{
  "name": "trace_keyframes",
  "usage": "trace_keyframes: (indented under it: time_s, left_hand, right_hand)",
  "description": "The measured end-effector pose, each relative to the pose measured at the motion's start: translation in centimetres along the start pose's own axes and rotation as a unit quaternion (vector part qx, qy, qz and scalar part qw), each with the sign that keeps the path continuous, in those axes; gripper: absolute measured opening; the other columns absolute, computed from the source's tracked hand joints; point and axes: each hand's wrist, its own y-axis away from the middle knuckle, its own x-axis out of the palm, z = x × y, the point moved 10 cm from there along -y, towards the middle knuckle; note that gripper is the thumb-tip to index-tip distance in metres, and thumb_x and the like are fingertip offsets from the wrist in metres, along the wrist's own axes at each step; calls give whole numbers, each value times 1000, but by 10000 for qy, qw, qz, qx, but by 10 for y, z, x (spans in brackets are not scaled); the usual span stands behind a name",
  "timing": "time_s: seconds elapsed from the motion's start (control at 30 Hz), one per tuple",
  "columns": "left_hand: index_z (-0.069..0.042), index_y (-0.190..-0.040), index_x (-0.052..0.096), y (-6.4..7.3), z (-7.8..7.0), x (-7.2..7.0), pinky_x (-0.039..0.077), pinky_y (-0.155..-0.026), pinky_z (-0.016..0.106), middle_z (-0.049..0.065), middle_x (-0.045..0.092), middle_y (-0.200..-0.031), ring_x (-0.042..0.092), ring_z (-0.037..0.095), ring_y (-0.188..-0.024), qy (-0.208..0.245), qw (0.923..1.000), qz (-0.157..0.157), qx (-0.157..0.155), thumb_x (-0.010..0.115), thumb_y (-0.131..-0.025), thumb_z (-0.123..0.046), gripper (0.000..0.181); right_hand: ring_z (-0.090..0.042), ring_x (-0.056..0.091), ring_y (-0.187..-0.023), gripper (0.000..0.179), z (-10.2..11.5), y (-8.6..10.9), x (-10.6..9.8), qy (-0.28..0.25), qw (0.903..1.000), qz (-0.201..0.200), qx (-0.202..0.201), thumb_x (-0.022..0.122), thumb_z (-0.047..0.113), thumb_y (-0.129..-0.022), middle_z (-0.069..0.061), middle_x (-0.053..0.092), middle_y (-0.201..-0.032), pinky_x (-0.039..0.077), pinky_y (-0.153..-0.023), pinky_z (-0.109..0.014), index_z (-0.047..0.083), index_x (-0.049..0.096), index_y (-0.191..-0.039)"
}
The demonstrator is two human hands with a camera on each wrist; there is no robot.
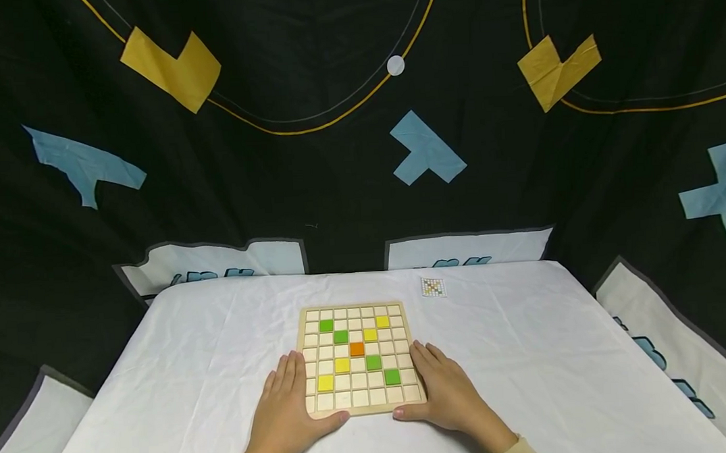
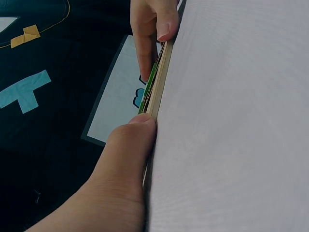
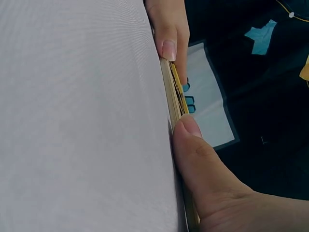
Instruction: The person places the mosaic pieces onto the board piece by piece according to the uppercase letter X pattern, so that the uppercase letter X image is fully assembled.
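A square wooden board (image 1: 371,410) lies flat on the white table, filled with a grid of pale square tiles. Green tiles (image 1: 341,337) and yellow tiles (image 1: 370,334) run along two crossing diagonals, with an orange tile (image 1: 357,349) where they meet. My left hand (image 1: 282,409) rests along the board's left side, fingers straight and thumb at its near edge. Mirroring it, my right hand (image 1: 449,391) touches the right side, its thumb also by the near edge. Both wrist views show the board's thin edge (image 2: 159,92) between the two thumbs.
Beyond the board's far right corner, a small card (image 1: 433,287) with a printed coloured grid lies on the white tablecloth (image 1: 557,353). Behind the table hangs a black cloth (image 1: 337,194) with yellow and blue shapes.
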Motion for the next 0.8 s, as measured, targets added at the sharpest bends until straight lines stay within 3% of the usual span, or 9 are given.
trace_keyframes:
  time_s: [0.5,0.67,0.8]
  left_hand:
    - [6,-155,19,-1,7,0,18,-123,56,22,20,-163,18,40,-153,-18,9999,7,-101,53,-63,-95,141]
    - [3,-156,20,1,4,-4,16,-122,57,22,17,-165,14,41,-153,-36,9998,-199,23,56,-64,-92,137]
    - [-10,-158,25,3,-2,-11,13,-120,63,20,16,-165,10,45,-152,-319,9979,-526,217,56,-66,-91,127]
  right_hand:
    - [-41,31,-147,125,6,-4,3,102,9999,-16,-129,64,85,-67,-18,34,-160,35,-113,-61,0,33,-153]
    - [-42,36,-144,120,5,-4,-4,78,9999,-85,-63,63,85,-67,-14,41,-157,36,-112,-61,4,37,-152]
    - [-44,39,-142,110,5,-3,-18,137,9994,-304,52,65,83,-69,-11,44,-155,36,-111,-62,13,43,-151]
